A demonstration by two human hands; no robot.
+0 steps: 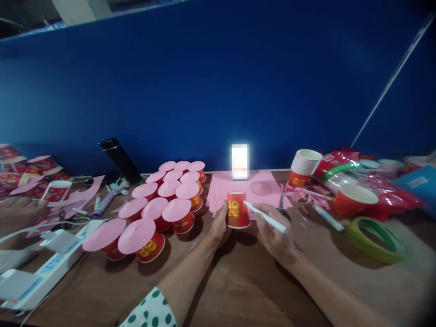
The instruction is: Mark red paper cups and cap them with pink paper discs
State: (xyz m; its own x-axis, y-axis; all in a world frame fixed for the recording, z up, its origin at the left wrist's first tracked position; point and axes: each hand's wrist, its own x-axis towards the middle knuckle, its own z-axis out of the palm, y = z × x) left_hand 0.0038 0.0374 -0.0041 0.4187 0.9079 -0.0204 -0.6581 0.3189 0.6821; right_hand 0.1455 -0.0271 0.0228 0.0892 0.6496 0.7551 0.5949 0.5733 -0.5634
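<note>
A red paper cup (237, 210) with gold lettering stands upside down on a stack of pink paper sheets (264, 200). My left hand (220, 223) grips the cup's left side and holds it down. My right hand (275, 231) is closed round a white pen (265, 217) whose tip touches the paper at the cup's right rim. A cut pink paper circle (261, 187) lies on the sheets behind the cup.
Several red cups topped with pink discs (160, 209) crowd the left. A white power strip (44, 265), a black bottle (119, 160), a cup stack (304, 167), an open red cup (354, 199), scissors (282, 206), a green tape roll (376, 238) and another person's hand (17, 213) are around.
</note>
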